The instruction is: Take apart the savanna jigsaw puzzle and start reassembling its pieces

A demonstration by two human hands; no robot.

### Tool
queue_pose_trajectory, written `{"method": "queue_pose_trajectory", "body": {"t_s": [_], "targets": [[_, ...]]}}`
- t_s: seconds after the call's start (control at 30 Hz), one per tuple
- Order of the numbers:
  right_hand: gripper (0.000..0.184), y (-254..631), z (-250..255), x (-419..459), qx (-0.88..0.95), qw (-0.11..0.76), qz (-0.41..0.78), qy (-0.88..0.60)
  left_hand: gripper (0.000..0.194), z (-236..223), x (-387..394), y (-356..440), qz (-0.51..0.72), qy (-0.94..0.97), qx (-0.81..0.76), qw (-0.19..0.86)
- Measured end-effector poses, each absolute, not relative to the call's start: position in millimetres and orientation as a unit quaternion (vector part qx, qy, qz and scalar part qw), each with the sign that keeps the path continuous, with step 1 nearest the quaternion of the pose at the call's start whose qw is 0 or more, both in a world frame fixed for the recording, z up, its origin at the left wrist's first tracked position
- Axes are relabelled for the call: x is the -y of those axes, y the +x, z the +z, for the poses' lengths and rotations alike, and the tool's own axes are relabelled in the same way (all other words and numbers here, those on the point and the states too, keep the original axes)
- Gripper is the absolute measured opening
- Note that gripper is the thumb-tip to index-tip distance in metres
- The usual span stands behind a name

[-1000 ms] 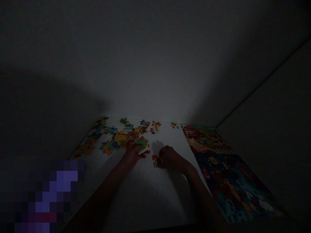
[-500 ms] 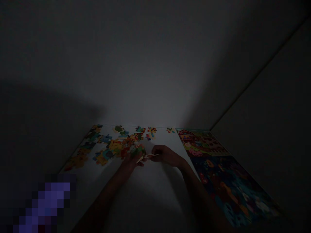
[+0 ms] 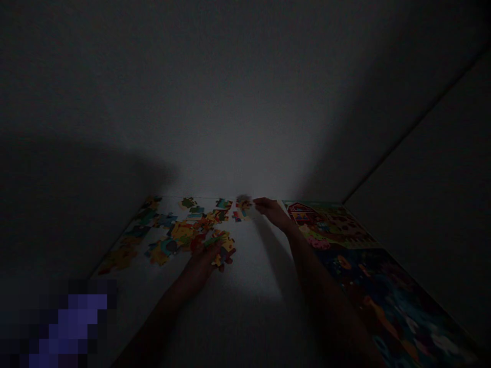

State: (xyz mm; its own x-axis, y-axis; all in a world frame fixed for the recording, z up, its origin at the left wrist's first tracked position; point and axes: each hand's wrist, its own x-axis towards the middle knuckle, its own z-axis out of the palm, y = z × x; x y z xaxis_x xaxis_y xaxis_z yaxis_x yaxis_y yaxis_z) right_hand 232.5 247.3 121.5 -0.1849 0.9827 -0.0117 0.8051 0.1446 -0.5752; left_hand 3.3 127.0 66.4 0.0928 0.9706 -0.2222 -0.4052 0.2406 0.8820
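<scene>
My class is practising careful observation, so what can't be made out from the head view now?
Head view:
- Full outlines of the red-and-yellow, knobbed jigsaw pieces: partly covered by the bare left hand.
- Whether the bare right hand touches a piece: too dark and small.
- Near end of the dark-blue, multicoloured printed sheet: cut off by the bottom edge.
- Lower-left corner: masked by purple pixel blocks.

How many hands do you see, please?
2: the left hand at puzzle pieces, the right hand near the far edge of the table; the pixelated corner might hide more.
</scene>
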Motion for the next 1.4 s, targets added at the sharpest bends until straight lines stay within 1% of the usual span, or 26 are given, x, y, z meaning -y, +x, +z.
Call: {"method": "queue_pose_trajectory", "body": {"t_s": [0.07, 0.17, 0.27, 0.33, 0.5, 0.6, 0.73, 0.87, 1.03, 1.1, 1.17, 1.23, 1.33, 1.4], "targets": [[0.036, 246, 105, -258, 0.681, 0.205, 0.156, -0.686, 0.021, 66, -128, 3, 0.506, 0.335, -0.435, 0.665], [0.037, 257, 82, -265, 0.647, 0.188, 0.110, -0.731, 0.025, 67, -127, 4, 0.494, 0.342, -0.442, 0.666], [0.036, 262, 71, -269, 0.633, 0.160, 0.095, -0.751, 0.027, 67, -125, 3, 0.488, 0.348, -0.445, 0.665], [0.037, 267, 70, -273, 0.634, 0.137, 0.101, -0.754, 0.025, 66, -125, 3, 0.486, 0.342, -0.442, 0.672], [0.050, 285, 74, -280, 0.666, 0.083, 0.151, -0.726, 0.025, 58, -128, 2, 0.509, 0.310, -0.426, 0.681], [0.047, 293, 78, -278, 0.682, 0.053, 0.178, -0.707, 0.021, 57, -131, -1, 0.527, 0.291, -0.417, 0.681], [0.046, 297, 88, -274, 0.703, 0.023, 0.199, -0.683, 0.024, 61, -131, -4, 0.539, 0.277, -0.402, 0.686], [0.057, 299, 95, -272, 0.734, -0.003, 0.221, -0.642, 0.024, 64, -131, -6, 0.553, 0.267, -0.401, 0.679], [0.054, 304, 95, -270, 0.724, -0.027, 0.250, -0.643, 0.027, 63, -131, -5, 0.561, 0.263, -0.399, 0.676], [0.052, 306, 98, -267, 0.714, -0.025, 0.279, -0.642, 0.030, 63, -131, -5, 0.560, 0.263, -0.395, 0.679], [0.041, 304, 107, -262, 0.715, -0.016, 0.324, -0.619, 0.032, 64, -131, -4, 0.562, 0.261, -0.393, 0.680], [0.031, 293, 121, -256, 0.739, 0.016, 0.375, -0.559, 0.032, 64, -131, -3, 0.566, 0.259, -0.391, 0.678], [0.032, 256, 140, -244, 0.772, 0.093, 0.457, -0.432, 0.034, 65, -131, -2, 0.564, 0.259, -0.390, 0.680], [0.030, 223, 143, -234, 0.768, 0.123, 0.505, -0.374, 0.036, 65, -130, -1, 0.561, 0.260, -0.391, 0.682]]}}
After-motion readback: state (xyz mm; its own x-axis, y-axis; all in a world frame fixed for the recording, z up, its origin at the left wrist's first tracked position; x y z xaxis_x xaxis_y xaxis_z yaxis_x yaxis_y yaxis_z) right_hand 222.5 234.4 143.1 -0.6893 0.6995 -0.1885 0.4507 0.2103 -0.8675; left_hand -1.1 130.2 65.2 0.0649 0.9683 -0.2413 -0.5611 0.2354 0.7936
